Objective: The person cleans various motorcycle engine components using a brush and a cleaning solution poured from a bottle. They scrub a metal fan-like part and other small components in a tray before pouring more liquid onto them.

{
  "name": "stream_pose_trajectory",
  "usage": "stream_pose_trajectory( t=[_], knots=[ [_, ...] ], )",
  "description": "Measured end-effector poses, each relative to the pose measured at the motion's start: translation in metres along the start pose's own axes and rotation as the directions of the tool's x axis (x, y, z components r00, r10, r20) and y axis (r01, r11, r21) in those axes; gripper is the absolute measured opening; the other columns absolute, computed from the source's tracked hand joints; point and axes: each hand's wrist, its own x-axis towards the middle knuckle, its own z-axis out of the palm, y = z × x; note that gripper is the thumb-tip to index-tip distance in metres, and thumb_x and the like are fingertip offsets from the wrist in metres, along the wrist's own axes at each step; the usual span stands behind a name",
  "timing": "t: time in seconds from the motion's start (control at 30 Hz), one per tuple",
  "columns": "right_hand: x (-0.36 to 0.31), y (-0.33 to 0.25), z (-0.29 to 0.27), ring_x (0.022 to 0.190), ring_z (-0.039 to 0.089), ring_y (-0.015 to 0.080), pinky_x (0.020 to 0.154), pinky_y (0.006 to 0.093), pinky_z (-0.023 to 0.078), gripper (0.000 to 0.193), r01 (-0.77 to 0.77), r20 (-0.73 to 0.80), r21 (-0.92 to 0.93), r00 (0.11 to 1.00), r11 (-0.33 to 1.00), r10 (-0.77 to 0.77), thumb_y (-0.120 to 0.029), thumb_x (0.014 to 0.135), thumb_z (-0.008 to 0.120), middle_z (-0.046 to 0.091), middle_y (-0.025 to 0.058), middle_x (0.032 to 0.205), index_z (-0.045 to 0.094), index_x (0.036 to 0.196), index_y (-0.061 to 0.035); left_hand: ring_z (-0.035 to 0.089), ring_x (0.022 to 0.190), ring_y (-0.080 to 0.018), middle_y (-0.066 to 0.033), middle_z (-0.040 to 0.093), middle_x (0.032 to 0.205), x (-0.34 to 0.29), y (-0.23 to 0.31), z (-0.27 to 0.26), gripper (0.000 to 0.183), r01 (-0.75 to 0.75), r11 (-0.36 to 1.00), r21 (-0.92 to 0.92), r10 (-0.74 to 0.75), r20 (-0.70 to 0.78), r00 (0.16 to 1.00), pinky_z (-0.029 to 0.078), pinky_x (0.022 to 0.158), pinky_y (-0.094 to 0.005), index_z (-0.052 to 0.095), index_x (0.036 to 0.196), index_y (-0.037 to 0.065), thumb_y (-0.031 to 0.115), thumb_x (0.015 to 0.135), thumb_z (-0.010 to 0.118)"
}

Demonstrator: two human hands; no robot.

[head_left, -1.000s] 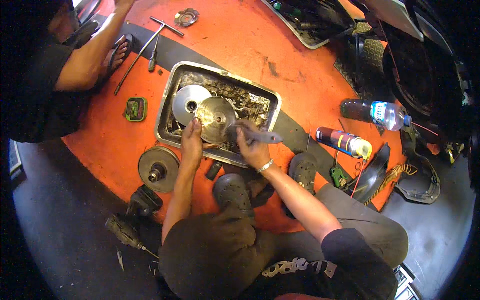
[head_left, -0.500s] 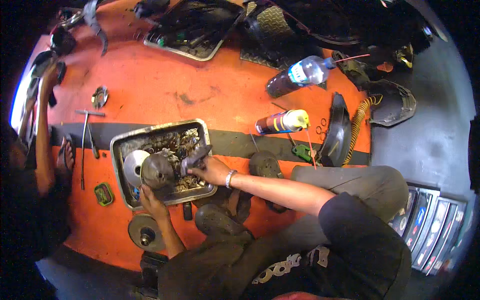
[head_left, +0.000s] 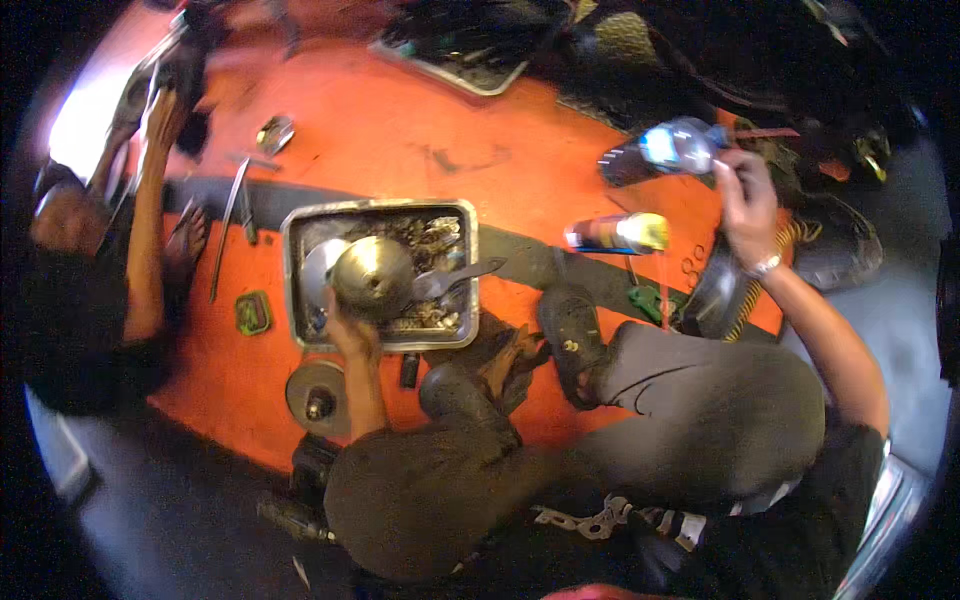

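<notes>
My left hand grips the lower edge of a round, shallow-coned metal pulley disc over the shallow metal tray. A paler disc lies partly behind it. What looks like a brush with a dark, pointed handle lies across the tray's right part and over its rim. At the far right, my right hand is closed at the neck of a clear plastic bottle with dark liquid and a thin red tube in its cap. Both hand and bottle are somewhat blurred.
A spray can with a yellow top stands right of the tray. A second pulley disc with a hub sits below it. T-handle wrench and small green tin are at left, near another person's arm.
My right hand has let go of the brush, leaving it on the tray, and has moved far right to the bottle. My left hand keeps the disc. The whole view has shifted and turned.
</notes>
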Motion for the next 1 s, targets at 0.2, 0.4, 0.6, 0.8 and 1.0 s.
stream_pose_trajectory(
  t=[0.2, 0.4, 0.6, 0.8, 1.0],
  knots=[
    [-0.018, 0.119, 0.048, 0.132, 0.043, 0.0257, 0.109, 0.0418, 0.038, 0.105, -0.278, -0.042, -0.005, 0.960, 0.960, 0.278, -0.026, 0.078, 0.086, 0.034, 0.0168, 0.149, 0.015, 0.152, -0.0064, 0.043, 0.137, -0.0302, -0.0134, 0.044, 0.148, -0.012, 0.013, 0.037, 0.055, 0.046, 0.996, -0.071, -0.031, 0.197, 0.980, 0.035, 0.113, -0.0532, 0.042, 0.145, 0.004, 0.042, 0.105, 0.039],
    [0.040, 0.150, 0.124, 0.118, 0.055, 0.0203, 0.105, 0.0368, 0.042, 0.067, 0.175, -0.443, 0.298, 0.896, 0.939, -0.026, -0.014, 0.082, 0.083, 0.057, 0.0107, 0.132, 0.046, 0.137, -0.0003, 0.051, 0.130, -0.0296, -0.0144, 0.050, 0.144, -0.026, 0.016, 0.033, 0.054, 0.109, 0.989, -0.102, -0.089, 0.183, 0.979, 0.041, 0.109, -0.0505, 0.042, 0.144, 0.003, 0.040, 0.106, 0.033],
    [0.117, 0.105, 0.056, 0.112, 0.059, 0.0230, 0.100, 0.0377, 0.048, 0.058, 0.265, -0.235, 0.355, 0.954, 0.897, -0.188, -0.016, 0.084, 0.081, 0.061, 0.0110, 0.127, 0.053, 0.133, -0.0025, 0.055, 0.126, -0.0272, -0.0128, 0.055, 0.139, -0.028, 0.009, 0.007, 0.050, 0.127, 0.974, -0.185, -0.101, 0.147, 0.984, 0.046, 0.105, -0.0460, 0.043, 0.143, 0.006, 0.036, 0.107, 0.029],
    [0.169, 0.005, -0.003, 0.117, 0.055, 0.0238, 0.096, 0.0408, 0.051, 0.070, 0.360, -0.191, 0.536, 0.933, 0.763, -0.306, -0.038, 0.085, 0.077, 0.055, 0.0099, 0.133, 0.045, 0.138, -0.0029, 0.057, 0.125, -0.0272, -0.0132, 0.056, 0.138, -0.037, 0.023, 0.007, 0.050, -0.122, 0.992, -0.036, 0.124, 0.051, 0.991, 0.045, 0.107, -0.0465, 0.045, 0.141, 0.002, 0.037, 0.106, 0.033],
    [0.106, -0.105, 0.058, 0.110, 0.056, 0.0189, 0.095, 0.0365, 0.048, 0.054, -0.059, 0.471, 0.718, 0.774, 0.693, -0.422, -0.036, 0.092, 0.067, 0.059, 0.0078, 0.123, 0.051, 0.131, -0.0010, 0.055, 0.127, -0.0276, -0.0135, 0.056, 0.137, -0.022, 0.032, -0.004, 0.050, -0.068, 0.990, -0.126, 0.078, 0.072, 0.994, 0.041, 0.110, -0.0481, 0.048, 0.138, 0.002, 0.038, 0.105, 0.039]
  ],
)
